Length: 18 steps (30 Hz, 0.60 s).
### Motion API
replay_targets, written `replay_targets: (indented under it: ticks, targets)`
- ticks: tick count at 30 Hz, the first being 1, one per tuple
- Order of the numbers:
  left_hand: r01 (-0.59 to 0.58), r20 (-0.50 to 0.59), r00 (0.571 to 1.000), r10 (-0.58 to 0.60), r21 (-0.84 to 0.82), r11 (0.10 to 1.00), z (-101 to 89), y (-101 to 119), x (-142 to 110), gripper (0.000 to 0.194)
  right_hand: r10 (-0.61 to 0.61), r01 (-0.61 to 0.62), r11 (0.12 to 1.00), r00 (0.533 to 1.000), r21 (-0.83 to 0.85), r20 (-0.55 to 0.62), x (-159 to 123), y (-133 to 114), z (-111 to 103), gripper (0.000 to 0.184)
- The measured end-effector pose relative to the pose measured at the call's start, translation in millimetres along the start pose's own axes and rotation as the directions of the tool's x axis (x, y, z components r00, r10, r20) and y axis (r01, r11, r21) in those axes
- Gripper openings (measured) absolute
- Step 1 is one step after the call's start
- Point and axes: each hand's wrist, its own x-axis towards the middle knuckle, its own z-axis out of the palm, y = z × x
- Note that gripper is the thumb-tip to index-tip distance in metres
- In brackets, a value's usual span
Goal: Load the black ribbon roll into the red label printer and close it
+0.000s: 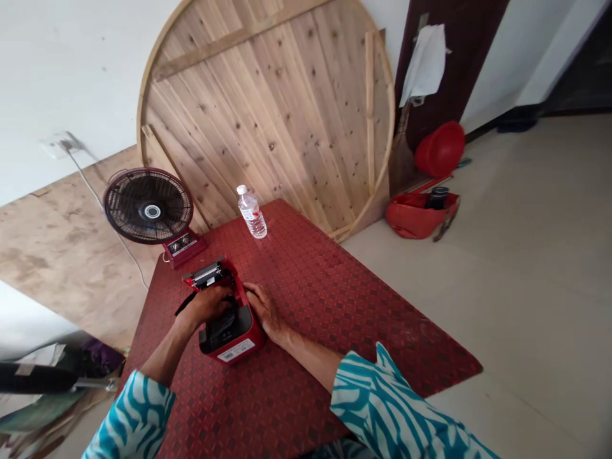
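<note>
Red diamond-patterned worktop (335, 306) under a red receipt printer (234, 338): left hand (208, 305) curled over the open top, grip unclear; right hand (264, 312) spread against the side.

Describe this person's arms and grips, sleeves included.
The left sleeve and right sleeve are loose, printed with wavy teal and white stripes. The left forearm and right forearm are bare, and the left grip and right grip wear no gloves.

White barcode sticker (236, 350) on a red thermal printer (252, 331), print too small to read
</note>
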Motion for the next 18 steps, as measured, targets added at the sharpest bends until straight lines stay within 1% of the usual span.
replay_targets:
  ticks: [3,6,9,11,13,14,16,18]
  targets:
    - [-0.007,0.013,1.0,0.007,-0.005,1.0,0.4,-2,-3,0.019,0.013,-0.013,1.0,1.0,-0.001,0.0,0,-1,0,0.03]
    - [0.001,-0.016,1.0,0.0,0.017,1.0,1.7,1,-10,0.025,0.005,-0.005,1.0,1.0,-0.025,0.004,0,0,-1,0.03]
    - [-0.004,-0.088,0.996,0.009,0.05,0.999,-2.0,10,-25,0.029,-0.013,0.014,0.999,1.0,-0.045,0.015,-1,2,-2,0.03]
    - [-0.037,-0.162,0.986,0.046,0.06,0.998,-11.1,16,-42,0.03,-0.012,0.013,0.999,1.0,-0.052,0.025,-1,3,-3,0.031]
    - [-0.05,-0.263,0.963,0.056,0.032,0.998,-26.0,17,-63,0.037,0.003,-0.002,0.999,1.0,-0.053,0.027,-2,4,-4,0.031]
    - [-0.031,-0.321,0.947,0.029,-0.001,1.0,-35.1,15,-74,0.042,0.013,-0.012,0.999,1.0,-0.053,0.026,-2,4,-5,0.031]
    - [0.062,-0.428,0.899,-0.095,-0.09,0.994,-53.7,2,-95,0.05,0.033,-0.032,0.998,0.999,-0.054,0.025,-3,3,-6,0.032]
    - [0.176,-0.494,0.832,-0.251,-0.195,0.965,-68.8,-21,-109,0.052,0.051,-0.049,0.997,0.998,-0.065,0.029,-4,3,-7,0.034]
